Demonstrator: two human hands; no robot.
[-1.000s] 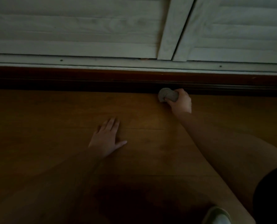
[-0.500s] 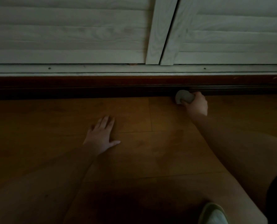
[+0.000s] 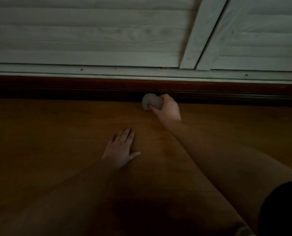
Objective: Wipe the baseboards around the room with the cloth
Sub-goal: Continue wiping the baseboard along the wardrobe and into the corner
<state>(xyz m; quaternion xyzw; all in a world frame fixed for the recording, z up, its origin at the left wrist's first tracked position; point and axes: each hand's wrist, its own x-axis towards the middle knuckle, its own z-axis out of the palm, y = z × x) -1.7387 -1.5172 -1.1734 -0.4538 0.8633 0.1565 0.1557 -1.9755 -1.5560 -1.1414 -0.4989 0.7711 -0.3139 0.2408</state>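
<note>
1. Head view: I see the right hand (image 3: 167,109) reaching forward, its fingers curled round a balled-up grey cloth (image 3: 151,101), thumb underneath and knuckles on top.
2. The cloth bulges out to the left of those fingers and sits where the dark reddish-brown wooden baseboard (image 3: 73,89) meets the floor, pressed against the board's lower edge as far as I can tell in this dim light.
3. The baseboard runs straight across the picture, passing just beyond the right fingertips and well ahead of the left ones.
4. My left hand (image 3: 119,150) lies flat on the orange-brown wooden plank floor (image 3: 48,133), fingers straight and close together, thumb spread to the right; it holds nothing.
5. The left fingertips point toward the baseboard and stop short of the cloth, which lies ahead and to their right.
6. Above the baseboard, beyond both hands, I see a pale metal track (image 3: 107,73) and white louvred wooden doors (image 3: 90,34).
7. A black sleeve (image 3: 285,206) shows at the lower right corner, behind the right forearm.
</note>
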